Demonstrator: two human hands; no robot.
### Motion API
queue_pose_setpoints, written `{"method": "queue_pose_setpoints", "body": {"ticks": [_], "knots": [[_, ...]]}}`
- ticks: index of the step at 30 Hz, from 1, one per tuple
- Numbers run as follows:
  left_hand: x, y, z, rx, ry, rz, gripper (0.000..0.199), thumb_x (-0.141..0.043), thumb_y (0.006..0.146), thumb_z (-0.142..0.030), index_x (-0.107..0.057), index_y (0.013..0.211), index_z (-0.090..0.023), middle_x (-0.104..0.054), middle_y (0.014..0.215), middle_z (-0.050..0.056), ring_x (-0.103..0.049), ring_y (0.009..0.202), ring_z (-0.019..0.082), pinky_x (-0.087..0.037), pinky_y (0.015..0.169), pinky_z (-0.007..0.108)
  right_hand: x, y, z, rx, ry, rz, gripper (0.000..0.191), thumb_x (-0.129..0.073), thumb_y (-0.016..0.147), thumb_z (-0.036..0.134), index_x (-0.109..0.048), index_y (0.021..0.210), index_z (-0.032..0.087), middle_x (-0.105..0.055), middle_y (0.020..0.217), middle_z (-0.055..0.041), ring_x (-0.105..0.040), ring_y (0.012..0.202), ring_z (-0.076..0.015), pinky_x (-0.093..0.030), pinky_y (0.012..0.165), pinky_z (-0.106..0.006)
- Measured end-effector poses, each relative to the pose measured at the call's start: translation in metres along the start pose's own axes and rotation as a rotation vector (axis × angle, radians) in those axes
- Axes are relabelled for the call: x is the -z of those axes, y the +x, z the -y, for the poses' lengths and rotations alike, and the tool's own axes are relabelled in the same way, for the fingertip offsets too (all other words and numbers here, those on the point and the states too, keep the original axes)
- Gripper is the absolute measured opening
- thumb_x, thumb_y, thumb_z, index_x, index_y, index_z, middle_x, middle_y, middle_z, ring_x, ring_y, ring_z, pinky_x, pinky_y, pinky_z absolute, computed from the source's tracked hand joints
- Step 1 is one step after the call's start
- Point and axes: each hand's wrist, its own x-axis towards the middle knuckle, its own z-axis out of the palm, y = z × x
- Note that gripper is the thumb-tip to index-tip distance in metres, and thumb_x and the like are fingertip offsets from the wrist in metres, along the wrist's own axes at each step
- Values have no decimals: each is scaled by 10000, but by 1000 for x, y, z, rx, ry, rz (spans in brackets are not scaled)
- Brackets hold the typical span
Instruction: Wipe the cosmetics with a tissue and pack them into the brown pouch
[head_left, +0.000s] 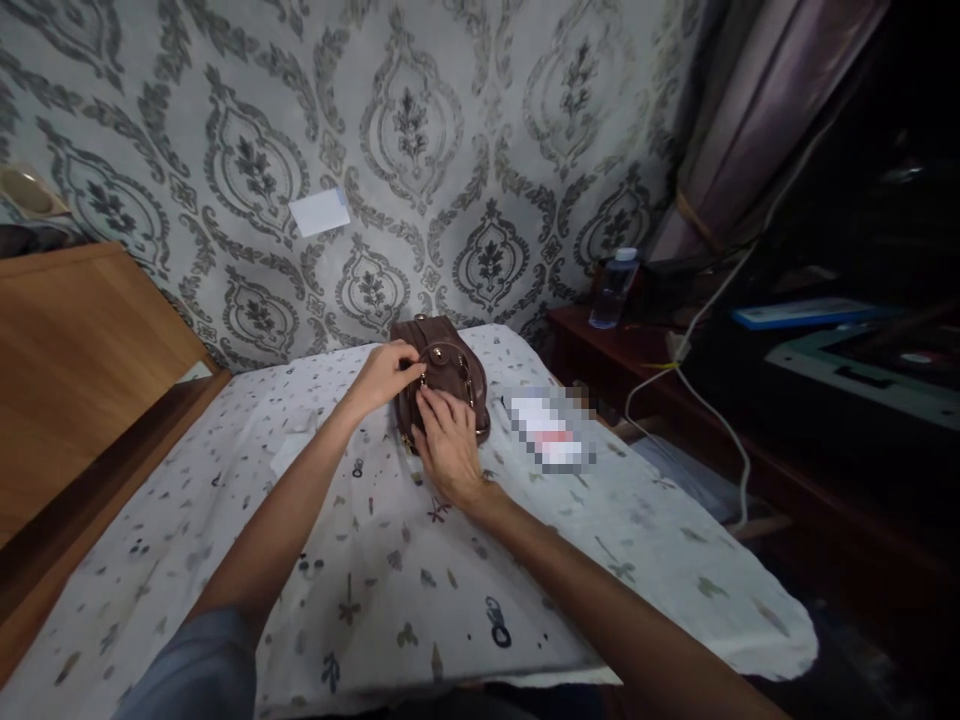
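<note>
A brown leather-look bag (450, 370) with gold-coloured fittings and a zip round its front pocket lies on a patterned white cloth. At the left edge of that pocket, the thumb and forefinger of my left hand (386, 375) are closed in a pinch on the bag; the exact bit between the fingertips is too small to tell. Just below it, my right hand (450, 445) grips the lower front of the bag, fingers bent over the pocket and thumb lower on the left side. My right hand covers part of the zip.
A blurred-out, phone-like object (547, 430) lies right of the bag. The cloth-covered surface (420, 600) meets a patterned wall, with a wooden board (97, 350) at left. A clear bottle (613, 290) stands on a dark red desk at right, where a white cable (720, 290) hangs.
</note>
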Motion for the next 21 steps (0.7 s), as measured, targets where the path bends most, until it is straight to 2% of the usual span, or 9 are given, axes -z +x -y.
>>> {"method": "queue_pose_setpoints", "body": {"ticks": [4,10,15,21], "knots": [[-1,-3,-1,3,6,-18,127,-613,810,-239,-619,698,-179,-595,764,-5,-560,733,151,-438,697,273,-9,2,2,-33,-47,-9,465,-480,973,199,-510,1427,100,-532,1473,-182,-414,1355,-307,-329,1097,-498],[-2,-4,1,-2,-28,-21,123,-621,808,-235,-625,700,-176,-586,780,0,-555,743,151,-434,697,271,-13,3,3,-78,-70,-34,456,-441,978,184,-518,1423,117,-560,1428,-182,-450,1280,-309,-362,1053,-500],[-4,-6,2,10,-71,-45,131,-612,824,-235,-637,711,-175,-598,783,2,-562,757,152,-421,684,268,-15,1,2,-73,-91,-54,484,-428,972,169,-488,1450,120,-509,1470,-192,-422,1307,-310,-364,1051,-494],[-5,-8,0,25,-60,-54,100,-625,830,-200,-665,742,-177,-603,808,1,-562,754,149,-426,676,260,-17,1,2,-86,-84,-49,486,-431,966,173,-488,1444,112,-543,1432,-177,-429,1286,-298,-347,1057,-483]]}}
